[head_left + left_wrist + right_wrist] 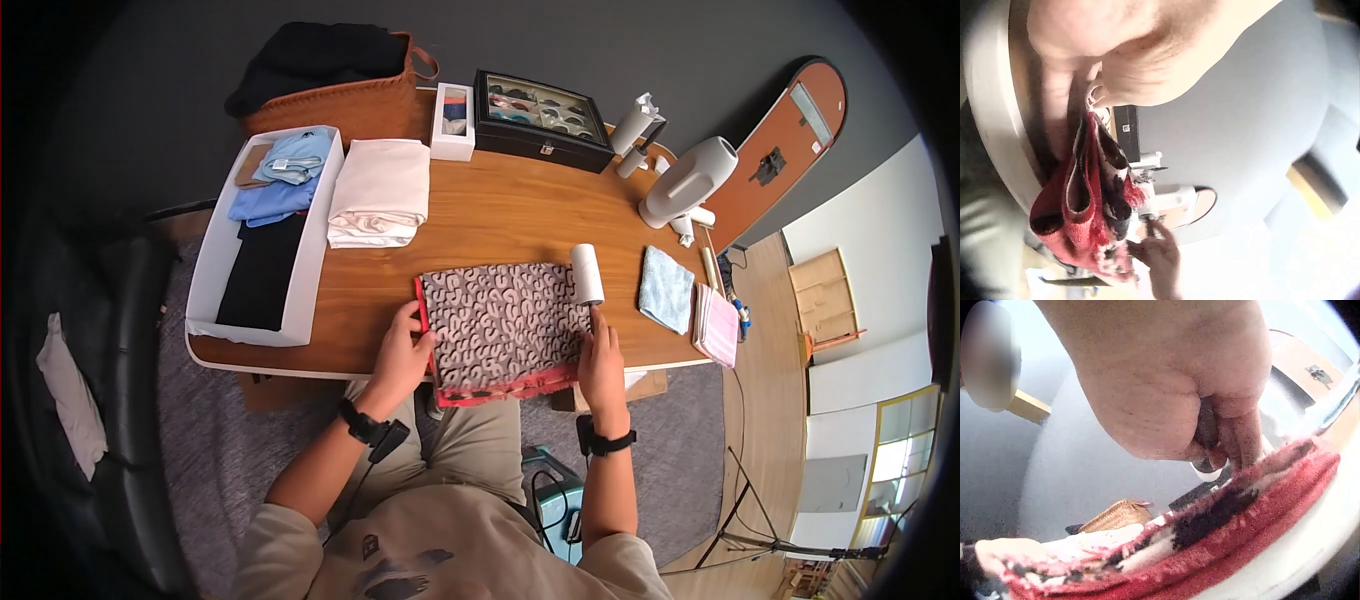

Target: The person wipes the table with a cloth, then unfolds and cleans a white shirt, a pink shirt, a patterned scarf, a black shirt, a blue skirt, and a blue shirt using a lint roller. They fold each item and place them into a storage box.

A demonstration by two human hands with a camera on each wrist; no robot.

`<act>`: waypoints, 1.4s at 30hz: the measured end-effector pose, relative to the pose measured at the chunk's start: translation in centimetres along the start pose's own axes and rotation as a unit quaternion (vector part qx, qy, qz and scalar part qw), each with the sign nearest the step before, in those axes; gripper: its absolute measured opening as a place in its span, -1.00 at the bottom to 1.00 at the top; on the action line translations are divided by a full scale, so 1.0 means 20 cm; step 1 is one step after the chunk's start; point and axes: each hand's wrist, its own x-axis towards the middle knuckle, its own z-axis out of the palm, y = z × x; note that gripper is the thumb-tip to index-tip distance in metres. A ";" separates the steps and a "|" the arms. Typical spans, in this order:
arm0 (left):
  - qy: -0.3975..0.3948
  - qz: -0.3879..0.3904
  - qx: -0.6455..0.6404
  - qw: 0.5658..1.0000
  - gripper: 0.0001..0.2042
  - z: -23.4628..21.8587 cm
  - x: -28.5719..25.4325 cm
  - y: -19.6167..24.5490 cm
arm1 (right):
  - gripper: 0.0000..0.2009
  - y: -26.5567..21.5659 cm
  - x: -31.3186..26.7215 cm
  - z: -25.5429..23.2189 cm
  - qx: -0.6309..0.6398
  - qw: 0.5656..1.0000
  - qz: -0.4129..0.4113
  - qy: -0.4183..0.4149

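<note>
A folded grey-and-pink patterned scarf (505, 325) with red edges lies at the front of the table in the head view. My left hand (402, 358) pinches its left edge between thumb and fingers; the left wrist view shows the red folds (1079, 206) hanging open below the grip. At the scarf's right side, my right hand (601, 365) grips the dark handle of a lint roller (587, 273), whose white roll points away from me over the scarf's far right corner. In the right wrist view the handle (1208, 422) shows between thumb and fingers.
A white box (312, 290) of folded clothes and pale folded cloth (380, 190) stand left. Behind are a brown basket (340, 105), a small white box (453, 145) and a black glasses case (545, 125). A steamer (690, 180), blue cloth (665, 290) and pink cloth (715, 325) are right.
</note>
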 end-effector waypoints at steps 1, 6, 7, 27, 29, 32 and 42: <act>0.001 0.001 -0.001 1.000 -0.43 -0.03 -0.01 0.04 | -0.46 -0.05 -0.02 -0.02 -0.006 1.000 0.015 -0.012; 0.047 0.243 0.305 0.920 -0.39 -0.17 -0.02 0.22 | -0.30 -0.39 -0.20 0.14 0.026 0.994 -0.074 -0.069; -0.024 0.225 0.301 0.926 -0.26 -0.16 -0.01 0.23 | -0.28 -0.47 -0.21 0.19 0.026 0.993 -0.099 -0.062; -0.098 0.208 0.411 0.882 0.12 -0.14 0.06 0.08 | -0.30 -0.18 -0.09 0.38 -0.114 0.993 -0.008 -0.026; -0.092 0.209 0.413 0.881 0.12 -0.14 0.06 0.07 | -0.32 -0.13 -0.07 0.32 -0.112 0.993 0.017 -0.020; -0.088 0.214 0.425 0.875 0.12 -0.14 0.06 0.06 | -0.34 -0.02 -0.07 0.28 -0.126 0.991 0.034 0.001; -0.072 0.258 0.402 0.875 0.13 -0.17 0.05 0.05 | -0.28 -0.22 -0.25 0.09 -0.014 0.997 0.049 0.050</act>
